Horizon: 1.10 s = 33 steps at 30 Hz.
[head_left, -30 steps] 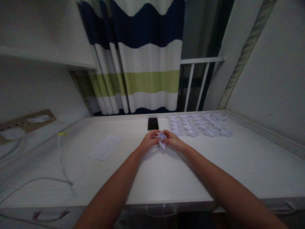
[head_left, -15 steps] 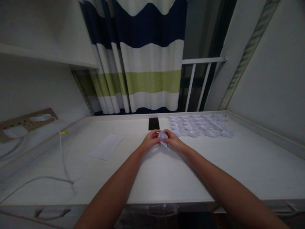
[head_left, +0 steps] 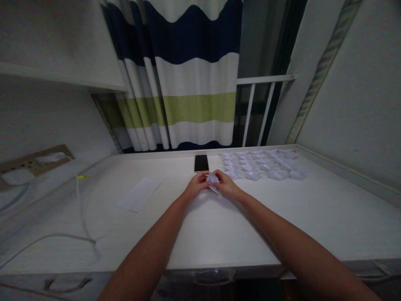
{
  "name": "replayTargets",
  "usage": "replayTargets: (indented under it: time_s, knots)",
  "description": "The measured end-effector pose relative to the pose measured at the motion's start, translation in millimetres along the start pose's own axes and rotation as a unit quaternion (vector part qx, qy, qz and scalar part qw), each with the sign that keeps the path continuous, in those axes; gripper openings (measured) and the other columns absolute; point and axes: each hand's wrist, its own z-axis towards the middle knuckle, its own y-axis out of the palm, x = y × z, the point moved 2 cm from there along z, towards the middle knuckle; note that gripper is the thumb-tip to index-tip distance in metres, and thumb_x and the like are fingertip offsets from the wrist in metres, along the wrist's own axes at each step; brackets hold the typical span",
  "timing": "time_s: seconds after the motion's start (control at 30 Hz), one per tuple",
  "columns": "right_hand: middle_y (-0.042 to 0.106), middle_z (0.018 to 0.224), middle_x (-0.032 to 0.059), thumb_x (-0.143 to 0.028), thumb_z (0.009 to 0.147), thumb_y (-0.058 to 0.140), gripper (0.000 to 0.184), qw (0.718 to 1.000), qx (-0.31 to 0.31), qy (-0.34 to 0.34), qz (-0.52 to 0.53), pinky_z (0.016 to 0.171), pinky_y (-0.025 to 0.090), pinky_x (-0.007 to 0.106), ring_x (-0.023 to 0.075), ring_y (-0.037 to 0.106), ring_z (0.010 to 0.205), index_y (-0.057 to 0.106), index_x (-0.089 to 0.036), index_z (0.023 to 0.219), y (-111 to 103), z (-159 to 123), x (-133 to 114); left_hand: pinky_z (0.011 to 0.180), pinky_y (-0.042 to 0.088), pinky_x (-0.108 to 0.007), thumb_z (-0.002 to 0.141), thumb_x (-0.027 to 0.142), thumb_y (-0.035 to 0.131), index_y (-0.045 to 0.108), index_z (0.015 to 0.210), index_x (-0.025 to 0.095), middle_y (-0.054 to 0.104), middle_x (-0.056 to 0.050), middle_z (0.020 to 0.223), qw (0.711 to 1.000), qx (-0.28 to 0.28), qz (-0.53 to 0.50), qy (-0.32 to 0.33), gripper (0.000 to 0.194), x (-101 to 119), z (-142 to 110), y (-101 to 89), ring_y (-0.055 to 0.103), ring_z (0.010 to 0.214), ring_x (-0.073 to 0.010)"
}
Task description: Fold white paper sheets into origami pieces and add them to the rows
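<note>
White desk (head_left: 219,238), striped cloth curtain (head_left: 200,106), and a small folded paper (head_left: 212,178) pinched between two hands.
The desk has a smooth, faintly grained top; the curtain behind it hangs in soft folds, with wavy navy bands and a straight green one. Pointed, many-creased paper shapes (head_left: 251,174) stand in close rows at the far right, and a flat white sheet (head_left: 140,194) lies at the left. The left hand (head_left: 196,184) and right hand (head_left: 228,186) grip the folded paper's opposite sides with thumbs and fingers, just nearer than a glossy black rectangular phone (head_left: 201,163); its creased facets taper to a point.
</note>
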Motion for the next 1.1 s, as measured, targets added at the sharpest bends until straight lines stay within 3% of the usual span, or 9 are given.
replayTargets:
  time_s: [0.23, 0.6, 0.9, 1.1]
  knots:
    - [0.05, 0.071, -0.0038, -0.016, 0.057, 0.05, 0.021, 1.0, -0.001, 0.007, 0.006, 0.06, 0.036, 0.024, 0.0125, 0.046, 0.067, 0.046, -0.018, 0.077, 0, 1, 2, 0.068, 0.044, -0.028, 0.055, 0.017, 0.068, 0.053, 0.089, 0.015, 0.06, -0.003, 0.079, 1.0, -0.004, 0.0, 0.005, 0.037, 2, -1, 1.3, 0.056, 0.07, -0.0134]
    - [0.05, 0.064, -0.0055, -0.014, 0.053, 0.051, 0.024, 0.986, -0.006, 0.08, 0.148, 0.053, 0.034, 0.022, 0.0105, 0.046, 0.059, 0.044, -0.019, 0.075, 2, -1, -8, 0.066, 0.046, -0.029, 0.055, 0.024, 0.07, 0.054, 0.09, 0.016, 0.061, -0.004, 0.084, 1.0, 0.007, -0.028, -0.008, 0.039, 2, -1, -0.1, 0.057, 0.074, -0.0156]
    - [0.049, 0.064, -0.0047, -0.013, 0.053, 0.049, 0.021, 0.986, -0.03, 0.101, 0.13, 0.053, 0.034, 0.022, 0.0106, 0.046, 0.059, 0.045, -0.018, 0.073, 5, -3, -12, 0.066, 0.045, -0.029, 0.059, 0.04, 0.068, 0.057, 0.078, 0.015, 0.06, -0.003, 0.079, 0.999, 0.041, -0.002, -0.023, 0.034, 8, -4, 4.6, 0.056, 0.072, -0.0147]
    - [0.051, 0.062, -0.0054, -0.016, 0.054, 0.05, 0.025, 0.98, -0.034, 0.123, 0.155, 0.053, 0.035, 0.022, 0.0104, 0.047, 0.057, 0.043, -0.019, 0.077, 6, -6, -16, 0.065, 0.045, -0.028, 0.058, 0.042, 0.068, 0.057, 0.076, 0.014, 0.058, -0.002, 0.075, 0.998, 0.05, -0.017, -0.024, 0.035, 6, -2, 3.1, 0.054, 0.069, -0.0134]
